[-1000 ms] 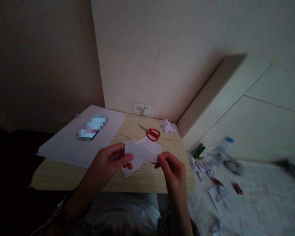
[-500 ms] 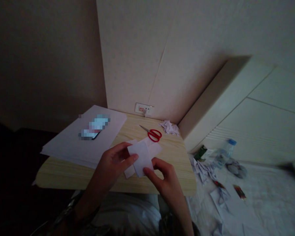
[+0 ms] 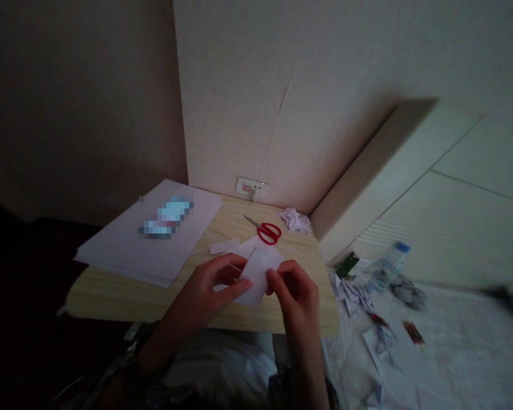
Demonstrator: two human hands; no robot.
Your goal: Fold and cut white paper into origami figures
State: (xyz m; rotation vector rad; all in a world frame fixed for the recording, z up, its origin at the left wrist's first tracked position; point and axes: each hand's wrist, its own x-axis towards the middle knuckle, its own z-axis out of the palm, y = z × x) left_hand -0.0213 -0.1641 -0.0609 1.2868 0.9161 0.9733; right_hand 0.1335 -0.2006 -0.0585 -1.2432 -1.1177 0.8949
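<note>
Between my two hands, above the front of the wooden table (image 3: 123,299), is a small white piece of paper (image 3: 258,273), tilted. My left hand (image 3: 217,285) pinches its left side, thumb on top and fingers behind. The thumb and fingertips of my right hand (image 3: 296,285) close on its right edge. Under and behind it lie loose white paper pieces (image 3: 224,246), partly covered by my hands. Just beyond them, red-handled scissors (image 3: 267,232) rest with the blades pointing to the back left.
A stack of large white sheets (image 3: 188,228) with a phone (image 3: 173,213) on it lies at left. Folded papers (image 3: 295,220) sit at the back right corner near a wall socket (image 3: 250,188). On the bed (image 3: 473,341) are a bottle (image 3: 395,259) and more folded papers (image 3: 352,296).
The paper in my hands has been turned from lying wide to standing more upright, and shifted slightly right. The loose pieces beneath are seen from a slightly different angle.
</note>
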